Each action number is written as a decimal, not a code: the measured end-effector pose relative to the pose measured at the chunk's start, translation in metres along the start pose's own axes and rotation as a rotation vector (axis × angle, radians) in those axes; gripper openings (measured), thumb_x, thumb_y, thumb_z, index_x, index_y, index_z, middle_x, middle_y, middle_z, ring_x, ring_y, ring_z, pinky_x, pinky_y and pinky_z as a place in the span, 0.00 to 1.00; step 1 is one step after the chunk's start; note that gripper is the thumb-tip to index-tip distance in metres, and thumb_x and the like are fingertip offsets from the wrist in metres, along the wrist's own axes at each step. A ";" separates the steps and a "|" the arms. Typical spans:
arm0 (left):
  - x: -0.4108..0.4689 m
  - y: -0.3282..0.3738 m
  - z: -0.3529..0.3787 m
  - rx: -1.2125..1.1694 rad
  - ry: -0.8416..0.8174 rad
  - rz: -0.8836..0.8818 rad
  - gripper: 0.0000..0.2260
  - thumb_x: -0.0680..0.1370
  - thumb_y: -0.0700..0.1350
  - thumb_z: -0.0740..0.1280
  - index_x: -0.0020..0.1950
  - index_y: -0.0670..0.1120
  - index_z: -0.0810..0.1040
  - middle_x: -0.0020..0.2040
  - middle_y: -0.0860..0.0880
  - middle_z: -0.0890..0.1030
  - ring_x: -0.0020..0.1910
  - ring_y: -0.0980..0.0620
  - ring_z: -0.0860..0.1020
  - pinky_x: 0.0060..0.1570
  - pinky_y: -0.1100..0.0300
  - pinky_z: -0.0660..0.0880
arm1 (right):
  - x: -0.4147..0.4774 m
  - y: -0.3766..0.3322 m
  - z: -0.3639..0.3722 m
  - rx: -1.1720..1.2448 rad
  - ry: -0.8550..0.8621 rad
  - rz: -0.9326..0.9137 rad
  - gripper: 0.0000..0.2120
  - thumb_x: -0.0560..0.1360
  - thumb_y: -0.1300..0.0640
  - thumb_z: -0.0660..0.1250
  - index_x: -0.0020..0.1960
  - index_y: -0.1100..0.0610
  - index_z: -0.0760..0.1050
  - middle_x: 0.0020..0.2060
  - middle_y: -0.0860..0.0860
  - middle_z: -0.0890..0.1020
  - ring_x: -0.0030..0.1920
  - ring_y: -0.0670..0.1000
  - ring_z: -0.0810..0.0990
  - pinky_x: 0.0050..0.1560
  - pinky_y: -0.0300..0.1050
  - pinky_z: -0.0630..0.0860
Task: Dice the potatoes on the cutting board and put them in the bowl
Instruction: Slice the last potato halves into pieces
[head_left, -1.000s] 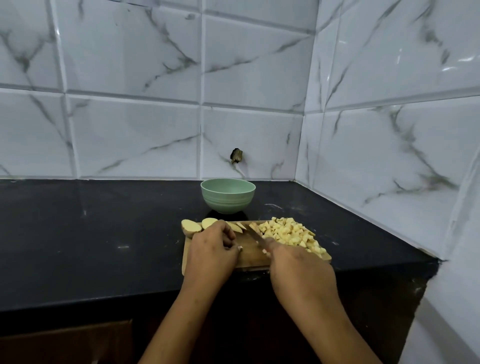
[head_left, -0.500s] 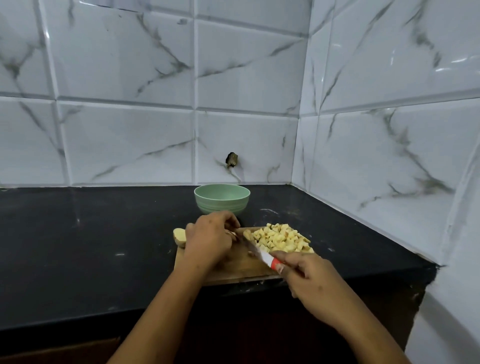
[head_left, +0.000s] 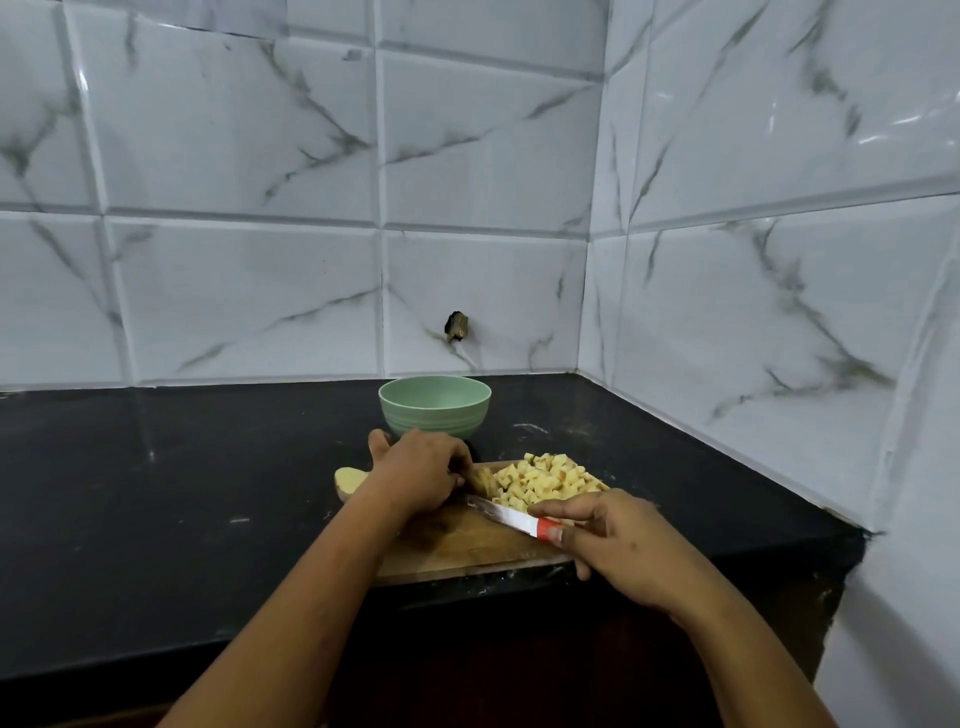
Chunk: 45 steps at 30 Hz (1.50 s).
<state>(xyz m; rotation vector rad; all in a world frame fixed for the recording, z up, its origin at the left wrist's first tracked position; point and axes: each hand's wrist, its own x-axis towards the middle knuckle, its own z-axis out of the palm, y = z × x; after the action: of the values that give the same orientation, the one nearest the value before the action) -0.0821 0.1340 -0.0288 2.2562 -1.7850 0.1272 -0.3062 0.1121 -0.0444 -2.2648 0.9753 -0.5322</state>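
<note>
A wooden cutting board (head_left: 467, 545) lies at the front edge of the black counter. A heap of diced potato (head_left: 545, 480) covers its far right part. A potato half (head_left: 349, 479) lies at the board's left end. My left hand (head_left: 415, 475) is curled over potato slices (head_left: 483, 480) at the board's middle, holding them. My right hand (head_left: 618, 545) grips a knife (head_left: 506, 514) with a red and white handle, its blade pointing left just above the board. The green bowl (head_left: 435, 413) stands right behind the board; its inside is hidden from here.
The black counter (head_left: 182, 493) stretches to the left. Tiled walls close the back and the right side, forming a corner (head_left: 587, 312). A small dark hole (head_left: 457, 326) sits in the back wall above the bowl.
My right hand has drawn back toward me with the knife, off the potato. My left hand has slid forward to the slices beside the diced heap. The camera tilted up.
</note>
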 end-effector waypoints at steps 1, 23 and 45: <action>0.000 -0.001 0.001 -0.002 0.018 -0.004 0.07 0.79 0.48 0.63 0.54 0.60 0.77 0.58 0.58 0.77 0.61 0.54 0.70 0.62 0.48 0.56 | -0.001 0.000 0.001 -0.013 0.017 -0.009 0.12 0.79 0.47 0.63 0.61 0.36 0.75 0.27 0.45 0.78 0.38 0.50 0.82 0.46 0.45 0.77; -0.056 0.006 -0.008 -0.303 0.066 -0.130 0.07 0.76 0.52 0.67 0.51 0.53 0.80 0.43 0.57 0.77 0.46 0.59 0.75 0.49 0.62 0.71 | -0.022 -0.024 0.026 -0.174 0.213 -0.031 0.16 0.81 0.49 0.57 0.67 0.37 0.70 0.43 0.39 0.78 0.36 0.40 0.73 0.36 0.37 0.70; -0.072 0.012 0.010 -0.250 0.224 -0.220 0.09 0.74 0.59 0.68 0.51 0.60 0.81 0.51 0.60 0.80 0.44 0.61 0.69 0.47 0.60 0.66 | -0.042 -0.049 0.049 -0.389 0.321 -0.070 0.14 0.82 0.52 0.53 0.66 0.45 0.70 0.44 0.43 0.77 0.42 0.43 0.76 0.39 0.39 0.74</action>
<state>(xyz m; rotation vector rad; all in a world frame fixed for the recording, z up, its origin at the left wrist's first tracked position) -0.1115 0.1966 -0.0533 2.1455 -1.3506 0.1032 -0.2810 0.1890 -0.0525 -2.6166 1.2484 -0.8147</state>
